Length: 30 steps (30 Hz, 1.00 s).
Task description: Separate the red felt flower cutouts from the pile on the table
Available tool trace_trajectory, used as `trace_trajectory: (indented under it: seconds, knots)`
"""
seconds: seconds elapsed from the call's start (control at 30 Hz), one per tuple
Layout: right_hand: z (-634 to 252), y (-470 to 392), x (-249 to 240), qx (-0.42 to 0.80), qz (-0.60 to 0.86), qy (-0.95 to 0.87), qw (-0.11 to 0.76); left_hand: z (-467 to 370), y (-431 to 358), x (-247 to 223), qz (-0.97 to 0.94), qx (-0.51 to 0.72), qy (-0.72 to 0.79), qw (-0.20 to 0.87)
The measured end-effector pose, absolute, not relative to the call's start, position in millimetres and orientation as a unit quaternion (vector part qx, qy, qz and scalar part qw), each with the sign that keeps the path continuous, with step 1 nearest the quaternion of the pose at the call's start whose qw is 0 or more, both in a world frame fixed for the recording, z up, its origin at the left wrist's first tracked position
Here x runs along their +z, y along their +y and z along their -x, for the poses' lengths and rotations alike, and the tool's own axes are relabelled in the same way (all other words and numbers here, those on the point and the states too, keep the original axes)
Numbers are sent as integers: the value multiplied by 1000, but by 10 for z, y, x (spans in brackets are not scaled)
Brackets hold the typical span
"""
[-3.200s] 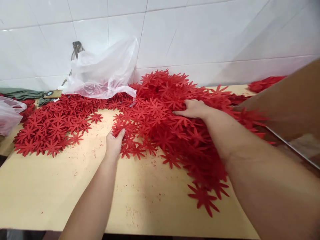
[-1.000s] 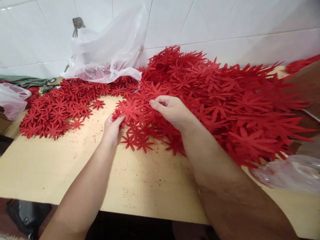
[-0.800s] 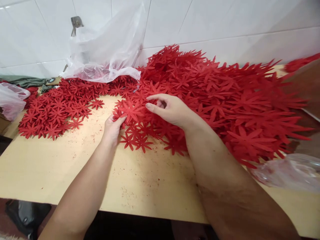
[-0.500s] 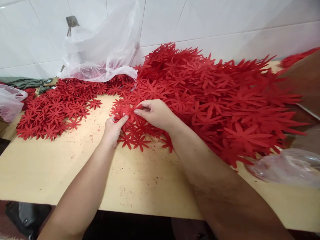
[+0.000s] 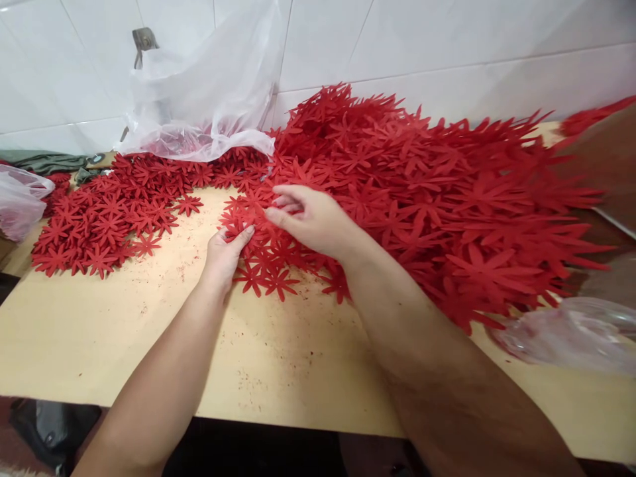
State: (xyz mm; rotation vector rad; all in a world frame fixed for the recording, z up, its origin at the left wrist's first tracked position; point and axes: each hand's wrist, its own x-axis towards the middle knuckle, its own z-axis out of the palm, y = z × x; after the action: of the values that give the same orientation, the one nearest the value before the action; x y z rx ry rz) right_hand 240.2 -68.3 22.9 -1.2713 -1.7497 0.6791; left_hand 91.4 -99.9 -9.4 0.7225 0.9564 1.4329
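My left hand point(image 5: 226, 250) pinches a red flower-shaped cutout point(image 5: 239, 224) between thumb and fingers at the near left side of the big heap. To its right, my right hand point(image 5: 311, 217) hovers with thumb and fingers apart and nothing visible in them. Under and behind both hands spreads a large heap of red, many-petalled cutouts point(image 5: 422, 179). A few loose flower cutouts point(image 5: 281, 283) lie on the table just below my hands. What lies beneath my left fingers is hidden.
A second pile of red flower cutouts point(image 5: 99, 225) lies at the left of the wooden table point(image 5: 163, 344). Above it stands a white plastic bag point(image 5: 209, 99) against the tiled wall. Another clear plastic bag point(image 5: 571, 334) and a brown cardboard piece point(image 5: 609, 159) are at the right.
My right thumb and fingers have parted from the pinch on the red cutouts and lifted slightly away to the right. My left hand stays almost where it was.
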Motion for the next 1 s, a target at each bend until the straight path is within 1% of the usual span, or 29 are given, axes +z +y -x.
trace_trajectory:
  seconds: [0.07, 0.13, 0.3, 0.37, 0.43, 0.5, 0.63, 0.7, 0.8, 0.9, 1.0]
  knots:
    - [-2327, -723, 236, 289, 501, -720, 385, -915, -1018, -83, -323, 607, 407, 601]
    - [-2327, -708, 223, 273, 518, -721, 371, -906, -1025, -82, -332, 596, 411, 605]
    - [-2530, -584, 174, 169, 579, -692, 397, -874, -1003, -111, -333, 586, 432, 600]
    - [-2569, -582, 180, 109, 578, -706, 394, -872, -991, -123, -345, 580, 435, 596]
    - [-2540, -626, 210, 79, 559, -722, 401, -876, -983, -130, -361, 577, 439, 587]
    - [-2453, -702, 254, 126, 531, -732, 409, -886, -979, -129, -369, 576, 442, 580]
    - [-2249, -832, 299, 328, 471, -721, 388, -906, -983, -112, -351, 576, 449, 586]
    - [-2196, -843, 281, 379, 445, -722, 371, -909, -990, -108, -345, 566, 456, 594]
    - [-2194, -798, 229, 389, 435, -717, 381, -900, -997, -112, -331, 553, 464, 608]
    - [-2226, -733, 180, 385, 470, -671, 425, -887, -1007, -116, -335, 548, 447, 622]
    - [-2259, -675, 135, 362, 500, -647, 447, -883, -1021, -108, -357, 539, 422, 635]
